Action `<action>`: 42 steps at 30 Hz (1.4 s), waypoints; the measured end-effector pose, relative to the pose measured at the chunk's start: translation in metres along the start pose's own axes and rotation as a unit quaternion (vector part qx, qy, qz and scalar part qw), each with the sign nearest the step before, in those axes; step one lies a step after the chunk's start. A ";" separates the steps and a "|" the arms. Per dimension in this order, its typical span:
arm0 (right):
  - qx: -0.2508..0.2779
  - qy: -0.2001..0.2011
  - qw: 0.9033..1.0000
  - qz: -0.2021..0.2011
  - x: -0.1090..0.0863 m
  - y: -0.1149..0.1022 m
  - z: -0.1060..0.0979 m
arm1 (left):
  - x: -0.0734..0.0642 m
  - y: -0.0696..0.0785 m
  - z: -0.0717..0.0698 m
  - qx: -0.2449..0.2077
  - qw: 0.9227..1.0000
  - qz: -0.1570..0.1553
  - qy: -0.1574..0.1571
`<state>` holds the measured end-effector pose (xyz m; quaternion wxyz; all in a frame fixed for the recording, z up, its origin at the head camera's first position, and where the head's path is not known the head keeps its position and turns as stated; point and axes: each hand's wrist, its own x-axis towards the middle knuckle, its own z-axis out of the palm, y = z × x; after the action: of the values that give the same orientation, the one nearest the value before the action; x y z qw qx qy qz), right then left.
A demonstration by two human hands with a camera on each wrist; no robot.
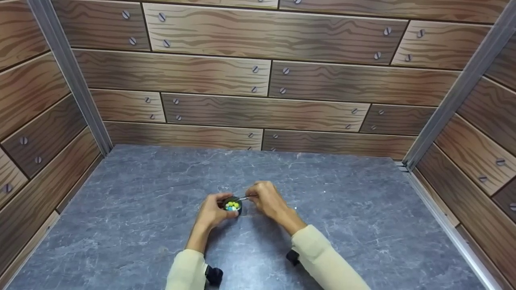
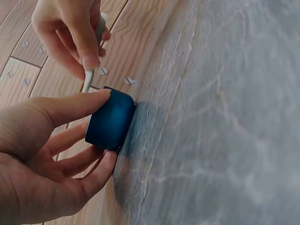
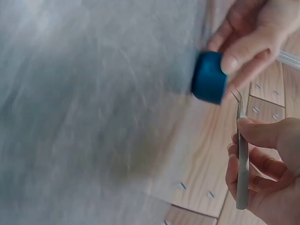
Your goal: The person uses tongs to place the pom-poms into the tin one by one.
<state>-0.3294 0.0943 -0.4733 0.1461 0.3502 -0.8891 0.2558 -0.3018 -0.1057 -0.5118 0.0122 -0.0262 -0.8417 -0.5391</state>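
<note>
A small round dark-blue container (image 2: 111, 121) stands on the grey marbled table, and my left hand (image 1: 211, 211) grips it between thumb and fingers. In the head view, yellow, white and blue small pieces (image 1: 232, 205) lie inside it. My right hand (image 1: 267, 198) pinches metal tweezers (image 3: 242, 164) with bent, fine tips. In the right wrist view these tips are slightly parted, near the container's mouth. Whether they touch any piece cannot be told. The container's inside is hidden from both wrist views.
The grey marbled table (image 1: 161, 181) is bounded by wood-patterned walls (image 1: 225, 76) at the back and sides. Metal posts (image 1: 451, 88) stand at the corners. Tiny white specks (image 1: 295, 208) lie on the table to the right of my right hand.
</note>
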 end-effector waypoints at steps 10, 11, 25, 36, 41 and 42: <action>-0.016 0.007 1.000 -0.009 -0.027 0.024 -0.053 | -0.001 0.002 0.000 0.015 1.000 -0.005 -0.002; -0.015 0.005 1.000 -0.008 -0.032 0.027 -0.059 | -0.001 0.002 -0.001 0.015 1.000 -0.004 -0.002; -0.003 0.002 0.999 0.038 -0.088 0.050 -0.105 | -0.001 0.002 0.000 0.014 1.000 -0.009 0.001; -0.022 -0.001 0.999 0.050 -0.110 0.058 -0.100 | -0.002 0.002 0.001 0.022 1.000 -0.008 0.002; -0.026 -0.006 0.999 0.047 -0.116 0.062 -0.099 | -0.001 0.002 0.001 0.023 1.000 -0.014 0.004; -0.028 -0.007 0.998 0.047 -0.117 0.063 -0.099 | -0.001 0.002 0.001 0.024 1.000 -0.012 0.004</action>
<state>-0.2819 0.2529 -0.4648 0.1373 0.3058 -0.9124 0.2348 -0.3005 -0.1040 -0.5100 0.0098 -0.0139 -0.8547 -0.5189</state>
